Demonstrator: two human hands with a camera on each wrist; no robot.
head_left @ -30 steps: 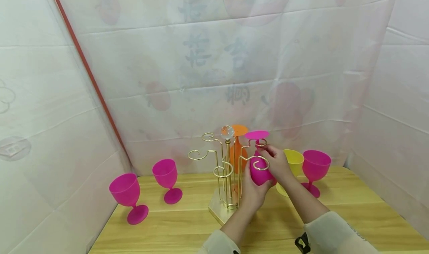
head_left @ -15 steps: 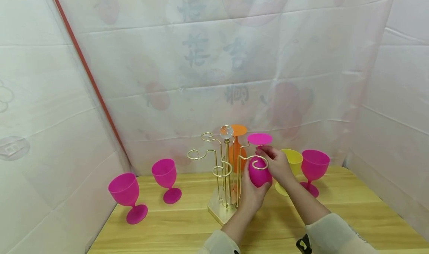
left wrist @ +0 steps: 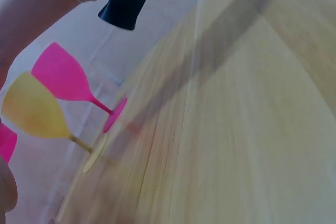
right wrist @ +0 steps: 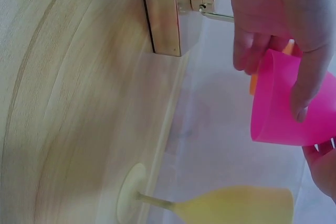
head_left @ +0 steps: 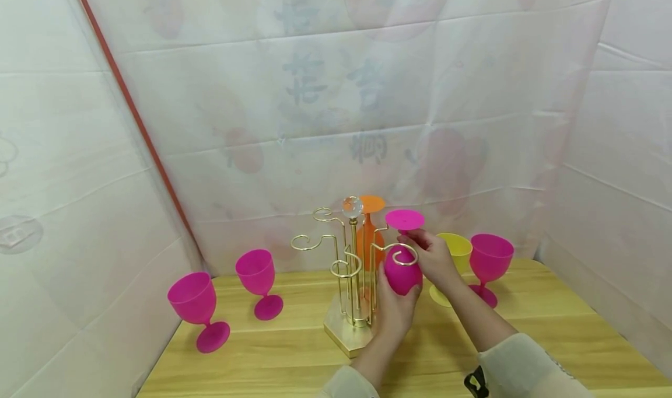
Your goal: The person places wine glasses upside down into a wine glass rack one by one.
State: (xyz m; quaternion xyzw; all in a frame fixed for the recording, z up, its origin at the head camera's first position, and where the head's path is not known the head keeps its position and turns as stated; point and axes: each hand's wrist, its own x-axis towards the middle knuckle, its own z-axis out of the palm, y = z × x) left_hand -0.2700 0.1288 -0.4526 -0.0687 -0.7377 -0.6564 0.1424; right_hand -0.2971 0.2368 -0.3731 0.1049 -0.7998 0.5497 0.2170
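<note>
A magenta goblet [head_left: 403, 274] hangs upside down at the right side of a gold wire goblet rack [head_left: 346, 335], its round foot uppermost. My left hand [head_left: 395, 311] cups the bowl from below; in the right wrist view its fingers wrap the bowl [right wrist: 286, 103] near the rim. With my right hand [head_left: 434, 261] I pinch the stem just under the foot. A front curled arm of the rack crosses before the bowl, and the foot hides the ring behind it. An orange goblet [head_left: 370, 239] hangs inverted on the rack behind.
Two magenta goblets, one farther left [head_left: 193, 299] and one nearer the rack [head_left: 256, 272], stand upright on the wooden table [head_left: 273, 363]. Right of the hands stand a yellow goblet [head_left: 455, 247] and another magenta goblet [head_left: 491, 258]. Several rack arms hold nothing.
The held goblet has gone from tilted to more upright, and its foot sits slightly lower, over the rack's ring. Both hands keep their hold. The view has shifted slightly.
</note>
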